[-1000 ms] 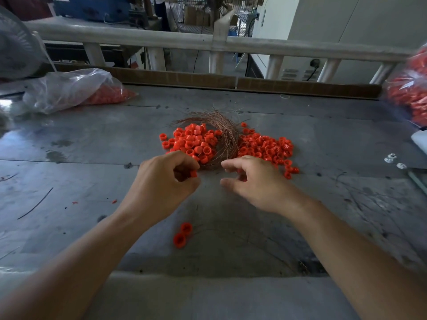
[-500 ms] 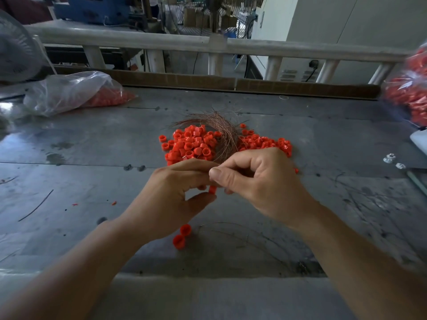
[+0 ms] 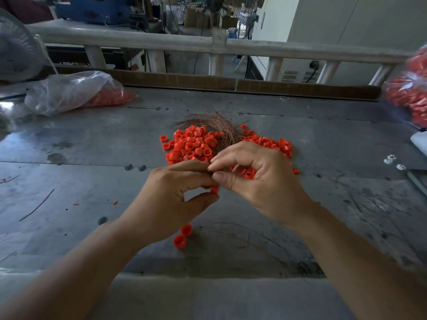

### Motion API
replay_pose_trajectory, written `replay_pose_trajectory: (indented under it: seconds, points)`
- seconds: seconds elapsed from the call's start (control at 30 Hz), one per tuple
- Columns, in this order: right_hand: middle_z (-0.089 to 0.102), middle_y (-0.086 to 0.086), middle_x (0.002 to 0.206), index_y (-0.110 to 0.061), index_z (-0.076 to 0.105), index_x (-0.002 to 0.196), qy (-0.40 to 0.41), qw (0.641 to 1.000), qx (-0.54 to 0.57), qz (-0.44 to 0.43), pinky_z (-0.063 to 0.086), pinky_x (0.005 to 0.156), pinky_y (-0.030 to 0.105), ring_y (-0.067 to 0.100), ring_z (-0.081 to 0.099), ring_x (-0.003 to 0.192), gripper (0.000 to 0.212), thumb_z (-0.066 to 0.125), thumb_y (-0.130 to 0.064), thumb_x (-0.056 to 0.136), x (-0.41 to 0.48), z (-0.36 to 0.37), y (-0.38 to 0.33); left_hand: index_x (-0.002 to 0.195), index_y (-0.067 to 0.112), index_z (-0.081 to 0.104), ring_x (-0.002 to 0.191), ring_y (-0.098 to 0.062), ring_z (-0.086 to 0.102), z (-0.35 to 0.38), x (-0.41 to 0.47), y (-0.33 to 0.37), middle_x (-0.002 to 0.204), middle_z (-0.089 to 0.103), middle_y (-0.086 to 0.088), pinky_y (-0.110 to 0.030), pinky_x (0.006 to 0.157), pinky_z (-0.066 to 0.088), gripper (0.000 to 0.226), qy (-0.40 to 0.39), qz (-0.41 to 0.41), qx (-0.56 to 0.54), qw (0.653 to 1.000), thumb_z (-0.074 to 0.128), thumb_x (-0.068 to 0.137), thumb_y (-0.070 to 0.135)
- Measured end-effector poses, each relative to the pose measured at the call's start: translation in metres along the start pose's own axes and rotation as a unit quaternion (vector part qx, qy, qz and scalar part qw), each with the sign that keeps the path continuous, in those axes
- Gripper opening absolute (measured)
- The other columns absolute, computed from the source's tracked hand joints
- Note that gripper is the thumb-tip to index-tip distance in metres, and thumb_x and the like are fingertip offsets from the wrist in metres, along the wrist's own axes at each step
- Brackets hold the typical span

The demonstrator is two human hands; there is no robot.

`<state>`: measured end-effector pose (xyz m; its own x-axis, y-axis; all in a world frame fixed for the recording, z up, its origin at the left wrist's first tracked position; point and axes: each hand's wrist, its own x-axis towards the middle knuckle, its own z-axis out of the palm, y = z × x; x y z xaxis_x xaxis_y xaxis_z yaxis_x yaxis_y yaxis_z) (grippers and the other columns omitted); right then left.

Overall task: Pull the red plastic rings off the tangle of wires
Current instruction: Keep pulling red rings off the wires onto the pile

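Note:
A tangle of copper-coloured wires [image 3: 219,125] lies on the grey metal table [image 3: 92,146], with a heap of red plastic rings [image 3: 191,144] on its left and more red rings [image 3: 272,143] on its right. In front of the heap, my left hand [image 3: 171,199] holds one red ring [image 3: 215,189] between fingers and thumb. My right hand [image 3: 258,179] meets it fingertip to fingertip, thumb and forefinger pinching something thin just above that ring; the wire itself is too fine to make out. Two loose red rings [image 3: 182,236] lie near the table's front edge.
A clear plastic bag [image 3: 74,91] holding red rings lies at the back left, beside a fan [image 3: 16,58]. Another bag of red rings [image 3: 411,88] is at the right edge. Small metal nuts [image 3: 390,160] lie on the right. Stray wire pieces [image 3: 37,205] lie on the left.
My hands have come together from apart and lifted slightly toward me. The right hand's fingers have closed into a pinch above the ring that the left hand holds.

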<state>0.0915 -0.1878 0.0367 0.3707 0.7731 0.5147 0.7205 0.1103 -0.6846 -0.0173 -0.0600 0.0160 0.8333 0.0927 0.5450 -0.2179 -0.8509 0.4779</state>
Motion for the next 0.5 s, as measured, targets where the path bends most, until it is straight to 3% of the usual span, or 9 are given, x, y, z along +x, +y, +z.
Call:
replay_pose_trajectory:
  seconds: [0.23,0.4,0.5]
  points:
    - [0.065,-0.006,0.091,-0.017,0.066,0.081,-0.038,0.999,0.007,0.022,0.045,0.077,0.019,0.005,0.058,0.090,0.008,0.066,-0.011,0.076,-0.0003,-0.0004,-0.0002,0.088,0.009,0.073,0.089,0.003,0.055,0.0002,-0.0002,0.0001,0.093,0.059,0.013,0.000,0.082,0.040,0.021,-0.004,0.005,0.003,1.000,0.069,0.069,0.013]
    - [0.065,-0.004,0.092,-0.030,0.056,0.076,-0.041,0.998,0.033,0.030,0.044,0.080,0.018,0.005,0.058,0.091,0.026,0.065,-0.006,0.080,0.0007,-0.0005,-0.0018,0.092,0.012,0.072,0.087,-0.001,0.058,-0.0006,0.0007,0.0012,0.096,0.058,0.017,-0.005,0.082,0.045,0.023,-0.006,0.010,-0.002,1.000,0.068,0.069,0.014]
    - [0.065,-0.006,0.087,-0.026,0.056,0.077,-0.025,0.993,0.116,0.026,0.045,0.075,0.013,0.003,0.061,0.086,0.022,0.060,-0.005,0.082,0.0016,-0.0018,-0.0040,0.095,0.013,0.072,0.086,0.012,0.056,-0.0004,0.0010,-0.0006,0.100,0.054,0.023,-0.004,0.079,0.045,0.025,-0.021,0.010,-0.001,1.000,0.068,0.070,0.015]
